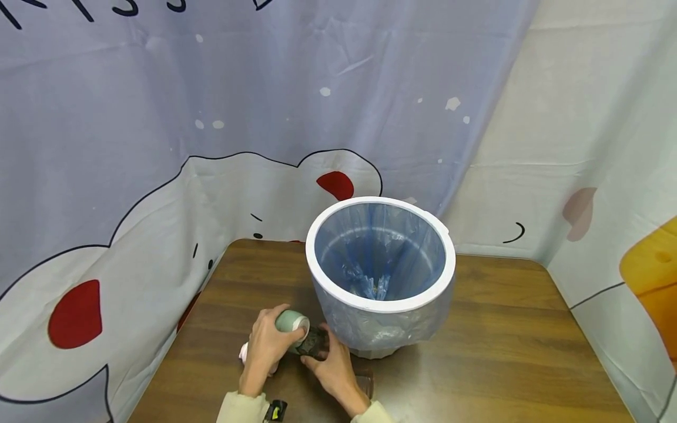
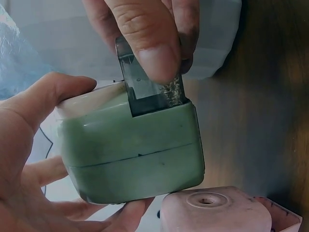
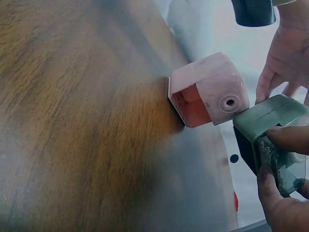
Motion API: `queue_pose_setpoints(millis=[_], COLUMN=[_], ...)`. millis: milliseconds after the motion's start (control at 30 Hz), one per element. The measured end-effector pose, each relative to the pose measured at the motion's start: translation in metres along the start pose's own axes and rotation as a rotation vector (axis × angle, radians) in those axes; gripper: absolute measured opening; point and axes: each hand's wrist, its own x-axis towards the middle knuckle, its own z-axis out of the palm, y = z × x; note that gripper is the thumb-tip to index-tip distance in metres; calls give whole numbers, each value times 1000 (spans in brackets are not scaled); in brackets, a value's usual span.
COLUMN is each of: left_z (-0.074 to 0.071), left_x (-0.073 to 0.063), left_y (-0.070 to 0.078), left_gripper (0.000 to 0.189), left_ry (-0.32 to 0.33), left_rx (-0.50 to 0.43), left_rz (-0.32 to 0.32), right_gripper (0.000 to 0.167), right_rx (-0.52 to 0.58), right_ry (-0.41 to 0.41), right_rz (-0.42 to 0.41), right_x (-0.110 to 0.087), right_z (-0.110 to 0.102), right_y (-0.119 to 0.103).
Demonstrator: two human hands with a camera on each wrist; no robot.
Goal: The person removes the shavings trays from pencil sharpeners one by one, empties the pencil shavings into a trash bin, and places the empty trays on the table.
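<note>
My left hand [image 1: 268,341] grips a green pencil sharpener [image 2: 133,154] by its sides, above the table and close to the bin's left side. With thumb and fingers, my right hand [image 1: 335,367] pinches the sharpener's dark see-through shavings drawer [image 2: 149,99]. Part of this drawer sticks out of the green body, and pale shavings show in one corner. Below stands a pink pencil sharpener [image 3: 217,92] on the table, with a round pencil hole and an open drawer slot. In the head view, my left hand mostly hides the pink one.
A white-rimmed bin [image 1: 449,264] lined with a bluish plastic bag stands on the wooden table [image 1: 508,341], right beside my right hand. A small brownish see-through piece [image 1: 365,382] lies near my right wrist. Printed curtains [image 1: 264,88] hang behind the table and along its sides.
</note>
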Motion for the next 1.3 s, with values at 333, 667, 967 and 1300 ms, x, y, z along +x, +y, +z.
queue_pose_setpoints(millis=[333,667,967,1300], left_z=[1,1,0,1], left_x=[0,3,5,9], left_y=[0,-1,0,-2], left_gripper=[63,61,63,65], left_ry=[23,33,42,39], left_rx=[-9,2,-2,-12], left_rz=[6,6,10,-5], right_gripper=[67,65,67,68], right_rx=[10,36,34,24], right_ry=[23,62,61,32], right_rz=[-32,-50,-39,-16], right_x=[-3,-9,-12,-20], right_z=[-1,-1,-4,-6], right_y=[0,2,4,1])
